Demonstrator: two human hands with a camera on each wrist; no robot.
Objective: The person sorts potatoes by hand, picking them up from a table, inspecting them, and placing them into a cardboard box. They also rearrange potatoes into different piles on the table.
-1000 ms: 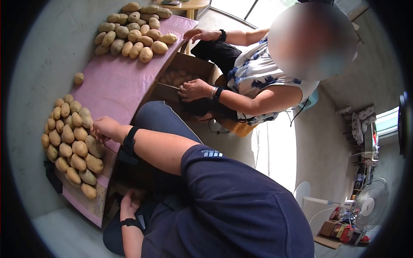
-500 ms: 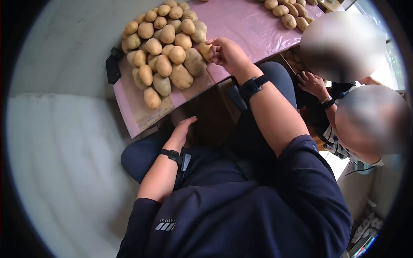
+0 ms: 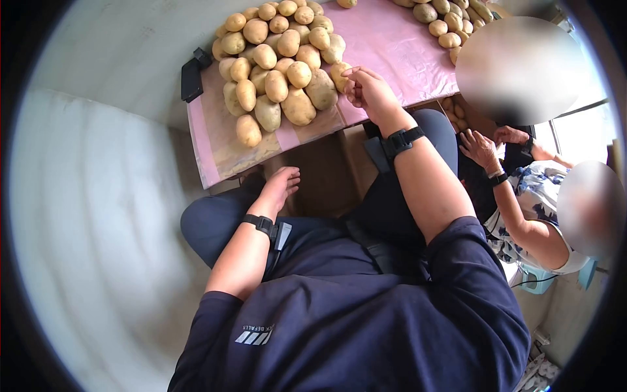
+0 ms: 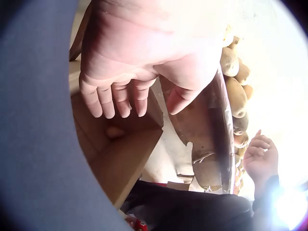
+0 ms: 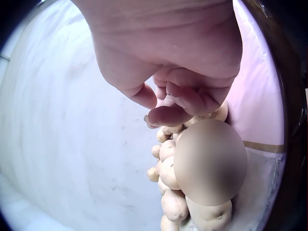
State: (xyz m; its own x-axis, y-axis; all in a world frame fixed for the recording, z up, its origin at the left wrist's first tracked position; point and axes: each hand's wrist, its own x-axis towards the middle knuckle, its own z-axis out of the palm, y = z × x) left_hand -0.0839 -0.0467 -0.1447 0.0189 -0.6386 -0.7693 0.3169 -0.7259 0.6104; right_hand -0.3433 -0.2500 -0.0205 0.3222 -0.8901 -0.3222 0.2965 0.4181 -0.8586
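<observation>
A pile of potatoes (image 3: pixel 275 86) lies on the near end of the pink-covered table (image 3: pixel 392 39). Just beside its right edge is my right hand (image 3: pixel 375 97), fingertips close to an outer potato (image 3: pixel 339 73). In the right wrist view the fingers of this hand (image 5: pixel 168 62) bend loosely, with nothing seen between them. My left hand (image 3: pixel 279 186) hangs below the table edge over my lap, palm visible and fingers relaxed in the left wrist view. Under that hand (image 4: pixel 149 53) stands a cardboard box (image 4: pixel 130 163) with one potato (image 4: pixel 114 132) inside.
Another group of potatoes (image 3: pixel 450 23) sits farther along the table. A second person's hand (image 3: pixel 480 150) is at the right, near a box holding potatoes (image 3: pixel 455 116). A black device (image 3: pixel 192 80) is at the table's left edge, by the wall.
The head view has swung round from the side to look down over my lap and the pile. My right hand stays beside the pile; my left hand stays low near the table edge.
</observation>
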